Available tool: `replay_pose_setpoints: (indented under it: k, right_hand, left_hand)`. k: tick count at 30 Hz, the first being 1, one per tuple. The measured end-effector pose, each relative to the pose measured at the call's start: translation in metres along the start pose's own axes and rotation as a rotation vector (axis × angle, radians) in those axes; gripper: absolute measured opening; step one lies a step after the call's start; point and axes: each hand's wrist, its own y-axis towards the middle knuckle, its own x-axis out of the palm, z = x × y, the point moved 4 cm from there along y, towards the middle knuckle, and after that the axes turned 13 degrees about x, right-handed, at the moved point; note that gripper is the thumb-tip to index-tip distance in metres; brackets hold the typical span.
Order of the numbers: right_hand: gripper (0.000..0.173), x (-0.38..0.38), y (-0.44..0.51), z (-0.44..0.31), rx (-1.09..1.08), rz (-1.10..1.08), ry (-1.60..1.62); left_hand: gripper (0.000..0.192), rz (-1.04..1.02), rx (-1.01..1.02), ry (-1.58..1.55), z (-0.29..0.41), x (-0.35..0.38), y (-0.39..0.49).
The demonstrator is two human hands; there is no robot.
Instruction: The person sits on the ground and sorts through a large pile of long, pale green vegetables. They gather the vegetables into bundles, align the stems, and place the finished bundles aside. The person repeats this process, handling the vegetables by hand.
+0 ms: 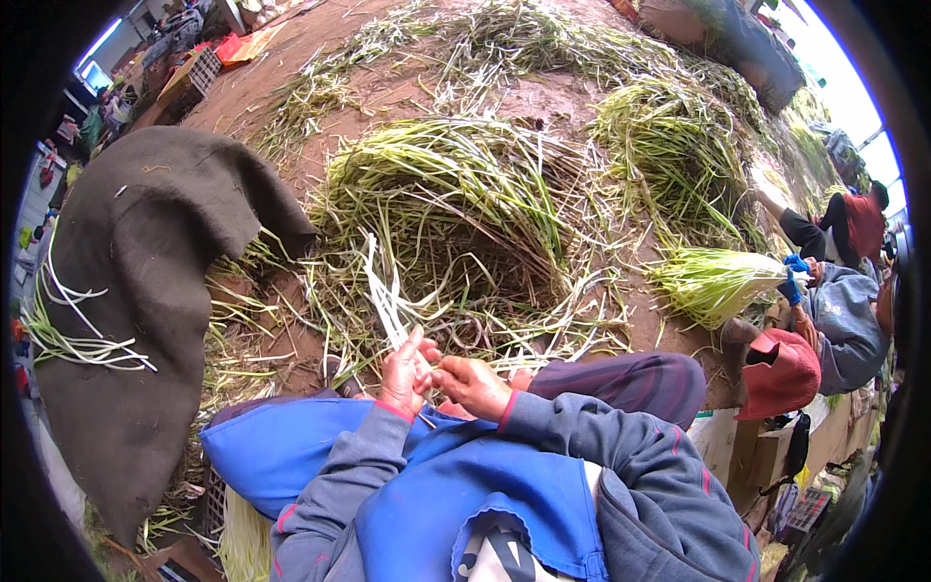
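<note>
Close before my lap, my left hand [406, 372] is closed around the lower part of a few white and pale green stalks [383, 291], which look like garlic chives or similar leaf stalks. The stalks point up and away from me. My right hand [471, 385] touches the left one, its thumb and fingers pinched at the lower ends of the stalks; the exact hold is partly hidden. Past the hands lies a large heap of green and yellow stalks [451, 171] on the reddish dirt floor. Loose stalks [98, 349] rest on a dark brown cloth [138, 291] at my left.
A second heap of stalks [669, 145] lies at the upper right. At the right a co-worker in blue gloves [793, 280] holds a big yellow-green bunch [716, 284], and another person [854, 225] sits farther back. A crate [202, 71] stands at the upper left.
</note>
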Motion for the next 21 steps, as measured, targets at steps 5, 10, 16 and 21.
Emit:
replay_pose_setpoints:
  k: [5,10,16,21]
  right_hand:
    - [0.029,-0.03,0.046,0.023,-0.181,-0.058,-0.173]
    - [0.03,-0.185,0.111,0.09,0.147,0.809,-0.335]
    - [0.018,-0.232,0.15,0.131,0.471,0.816,-0.777]
    - [0.012,-0.224,0.167,0.12,0.456,0.841,-0.912]
  left_hand:
    - [0.021,0.259,0.708,0.157,0.069,-0.01,-0.003]
    - [0.034,0.39,0.867,-0.106,0.135,-0.04,-0.02]
    - [0.029,0.05,0.014,-0.452,0.05,-0.009,0.007]
    - [0.034,-0.258,-0.436,-0.414,0.015,0.018,-0.001]
